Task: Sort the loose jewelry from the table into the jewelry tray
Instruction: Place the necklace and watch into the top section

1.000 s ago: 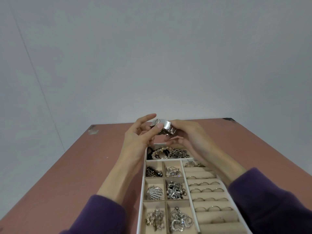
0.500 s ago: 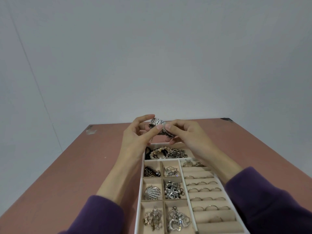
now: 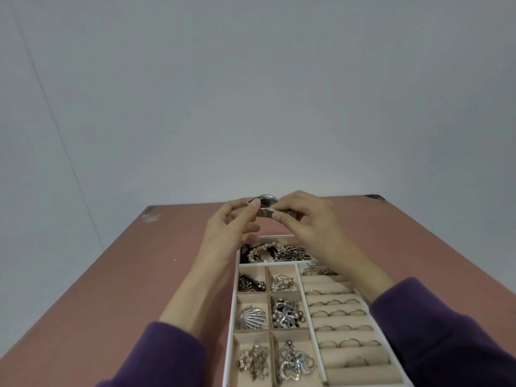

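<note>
Head view looks down on a jewelry tray [image 3: 234, 303] lying on a reddish table [image 3: 125, 289], with both hands raised above the tray's far end. The left hand [image 3: 229, 227] and the right hand [image 3: 310, 222] pinch what looks like a silver watch [image 3: 267, 203] between thumbs and fingertips, one hand at each side, so the watch is in the air, clear of both table and tray. Whether the hands are closing its clasp or only turning it over I cannot tell. Most of the sorting looks done. The wide far compartment holds beaded bracelets [image 3: 258, 251] and a darker metal piece beside them. The six small square compartments on the left each hold something, among them a shell-shaped brooch [image 3: 252, 317] and several glittering clusters. Rings [image 3: 338, 312] stand in most of the padded rows on the right, though a few slots remain open. The only piece seen outside the tray is the watch itself, so I judge this to be one of the last items, perhaps the very last. The arms in purple sleeves [image 3: 173, 356] hide part of the table, and its near edge lies out of frame, so more could be waiting there. What remains, as I read it, is to lay the watch down in the tray, most likely in the far compartment with the bracelets, the only one wide enough for it.
</note>
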